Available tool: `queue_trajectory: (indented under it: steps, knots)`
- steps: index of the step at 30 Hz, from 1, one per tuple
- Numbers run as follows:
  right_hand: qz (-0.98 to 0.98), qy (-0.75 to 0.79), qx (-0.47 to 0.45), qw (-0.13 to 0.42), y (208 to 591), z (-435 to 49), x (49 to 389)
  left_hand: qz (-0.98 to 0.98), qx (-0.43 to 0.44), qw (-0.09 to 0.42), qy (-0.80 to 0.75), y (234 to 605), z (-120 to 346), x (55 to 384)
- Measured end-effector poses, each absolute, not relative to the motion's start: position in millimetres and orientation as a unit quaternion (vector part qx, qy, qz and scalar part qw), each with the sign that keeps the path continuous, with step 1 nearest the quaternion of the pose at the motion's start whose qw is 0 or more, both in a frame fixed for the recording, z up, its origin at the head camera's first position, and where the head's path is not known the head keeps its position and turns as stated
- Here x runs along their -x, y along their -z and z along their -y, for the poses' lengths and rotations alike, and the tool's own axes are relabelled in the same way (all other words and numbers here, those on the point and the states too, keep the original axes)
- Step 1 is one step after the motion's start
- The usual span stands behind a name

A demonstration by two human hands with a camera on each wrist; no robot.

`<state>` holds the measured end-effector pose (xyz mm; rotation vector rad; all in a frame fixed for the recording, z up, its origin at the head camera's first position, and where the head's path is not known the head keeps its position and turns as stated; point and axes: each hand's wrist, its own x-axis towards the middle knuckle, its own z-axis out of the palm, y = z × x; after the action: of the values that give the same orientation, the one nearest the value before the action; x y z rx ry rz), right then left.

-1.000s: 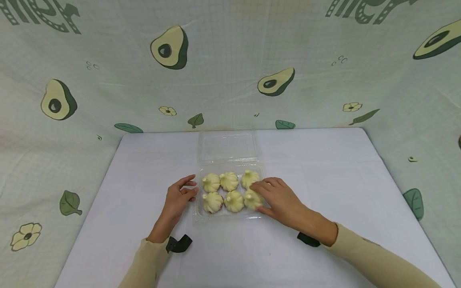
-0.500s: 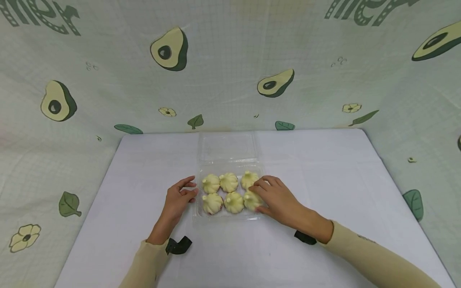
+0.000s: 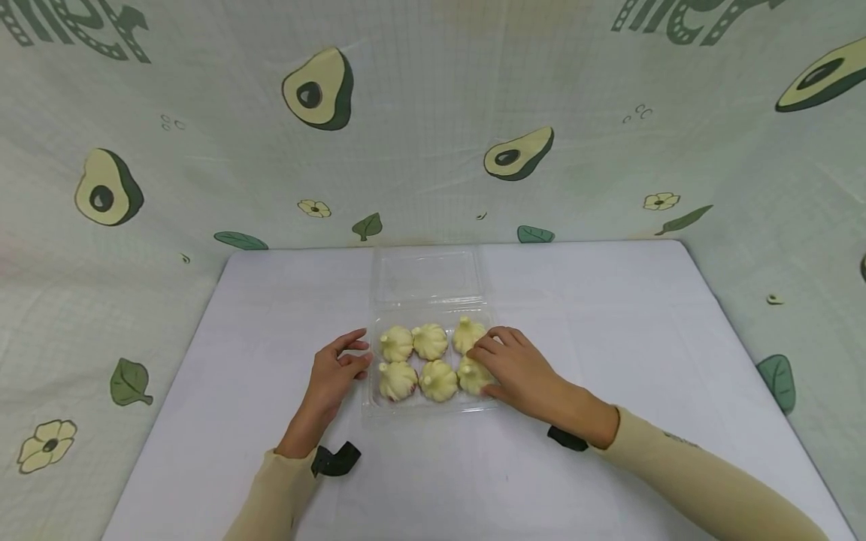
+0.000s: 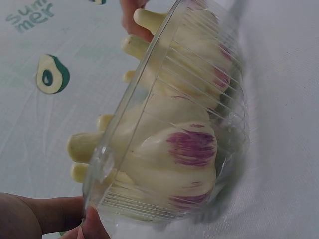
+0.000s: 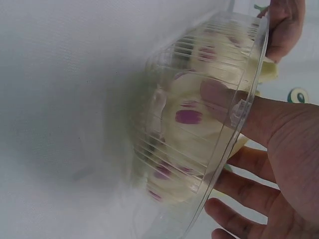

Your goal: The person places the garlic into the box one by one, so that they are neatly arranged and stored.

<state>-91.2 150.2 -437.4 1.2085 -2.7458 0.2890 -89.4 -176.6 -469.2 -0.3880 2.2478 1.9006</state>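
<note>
Several pale garlic bulbs [image 3: 439, 381] sit in two rows inside a clear plastic container [image 3: 430, 410]. At the container's left side, my left hand [image 3: 331, 376] pinches the rim between thumb and finger, as the left wrist view shows. My right hand [image 3: 531, 379] reaches over the right side and grips the front right garlic bulb [image 3: 475, 373], partly covering it. In the right wrist view, the thumb [image 5: 217, 94] lies inside the wall against a purple-streaked bulb [image 5: 189, 117]. The other fingers bend over the far side of it.
The container's hinged lid [image 3: 428, 276] lies folded back toward the rear edge of the white table [image 3: 595, 300]. Behind and beside the table hangs a cloth [image 3: 419, 90] printed with avocados. Black wrist straps [image 3: 336, 458] show near both sleeves.
My right wrist and forearm have shifted slightly left and up, while the fingers stay on the front right bulb. The front-row bulbs sit very slightly further left. My left hand holds its place.
</note>
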Motion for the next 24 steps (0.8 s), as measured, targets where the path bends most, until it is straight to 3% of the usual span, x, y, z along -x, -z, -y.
queue_trajectory:
  steps: [9, 24]
  knots:
    - [0.917, -0.090, -0.388, 0.035, 436.7, -145.6, 92.8, -0.753, 0.129, 0.085, -0.640, 469.9, 176.2, 89.3]
    - [0.916, -0.075, -0.391, 0.051, 434.4, -147.6, 88.8, -0.756, 0.124, 0.079, -0.638, 466.5, 175.1, 87.9]
